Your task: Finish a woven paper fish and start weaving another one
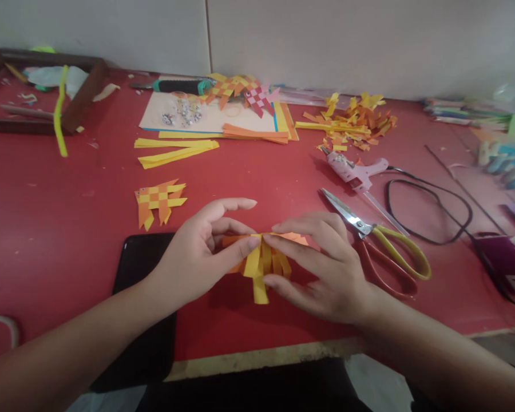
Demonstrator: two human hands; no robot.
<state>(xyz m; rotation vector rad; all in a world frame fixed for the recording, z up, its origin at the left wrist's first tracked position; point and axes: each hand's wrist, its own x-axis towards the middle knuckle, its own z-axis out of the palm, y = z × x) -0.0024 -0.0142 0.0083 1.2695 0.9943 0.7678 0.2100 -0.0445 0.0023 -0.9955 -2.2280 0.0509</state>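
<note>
Between my two hands, just above the red tabletop, are woven paper strips [261, 266] in yellow and orange. My left hand [206, 243] pinches their left side, its thumb on a yellow strip and its index finger stretched out above. My right hand [321, 263] has its fingertips closed on the right side of the same strips. Some orange strips stick out to both sides, partly hidden behind the fingers, and a yellow one hangs lowest. Left of my hands lies a finished-looking woven paper fish [158, 200], orange and yellow.
Scissors [363, 229] and a pink glue gun [354, 171] with its cable lie to the right. Behind are yellow strips [175, 150], orange strips [257, 133], paper scraps [360, 123] and a cutter [180, 86]. A black phone [143, 326] lies under my left forearm; a wooden tray [86, 91] stands far left.
</note>
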